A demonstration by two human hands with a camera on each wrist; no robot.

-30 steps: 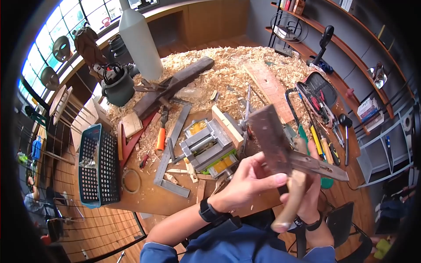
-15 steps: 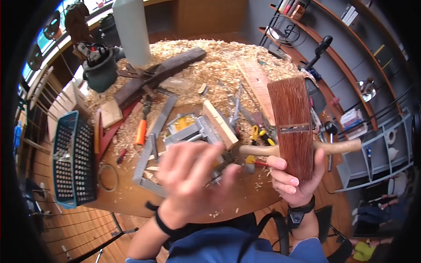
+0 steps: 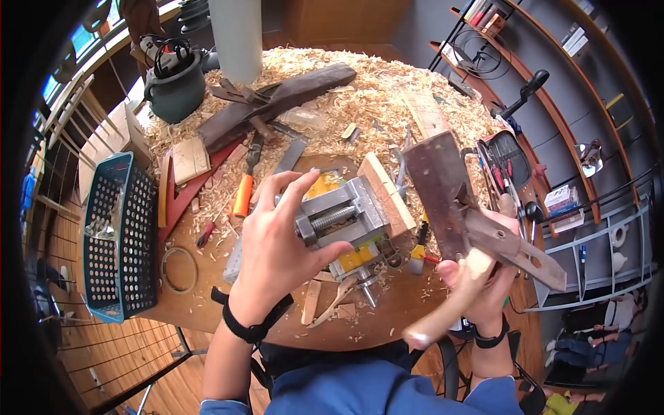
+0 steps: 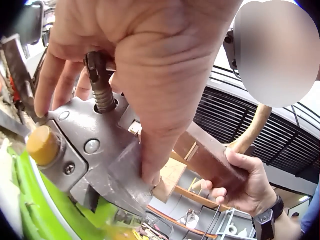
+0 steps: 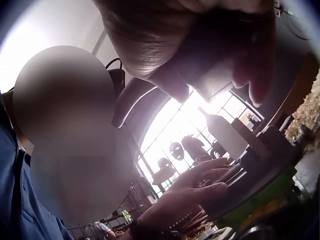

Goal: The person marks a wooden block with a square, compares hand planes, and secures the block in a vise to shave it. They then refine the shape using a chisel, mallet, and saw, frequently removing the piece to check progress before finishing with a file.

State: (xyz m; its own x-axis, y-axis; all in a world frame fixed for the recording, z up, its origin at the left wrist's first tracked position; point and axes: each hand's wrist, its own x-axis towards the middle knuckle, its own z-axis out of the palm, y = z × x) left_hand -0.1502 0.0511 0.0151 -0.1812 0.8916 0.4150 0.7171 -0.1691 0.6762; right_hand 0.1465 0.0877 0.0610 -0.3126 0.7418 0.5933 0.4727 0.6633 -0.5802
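At right of centre, my right hand (image 3: 494, 275) is grasping a dark wooden plane (image 3: 434, 187), its pale cross handle (image 3: 449, 308) angling toward the bottom of the frame. At centre, my left hand (image 3: 273, 238) is spreading, unclenched, over the left end of a metal vise (image 3: 370, 207); I cannot tell how firmly it is touching. A light board (image 3: 387, 194) is standing against the vise's right side.

At left, a teal basket (image 3: 131, 263) is holding crumpled clear plastic (image 3: 104, 225). The brown table (image 3: 387, 325) is stretching across the lower middle, and wood shavings (image 3: 387, 90) are blanketing its far half. Toward the right, an open black case (image 3: 510, 153) is holding red-handled tools. At upper left, a dark green pot (image 3: 176, 100) is carrying a looped black cord, with a tall pale bottle (image 3: 238, 41) standing nearby.

Beyond, books (image 3: 561, 200) are resting among wall shelves (image 3: 553, 131) at right, while daylight is entering through a window (image 3: 84, 43) at upper left.
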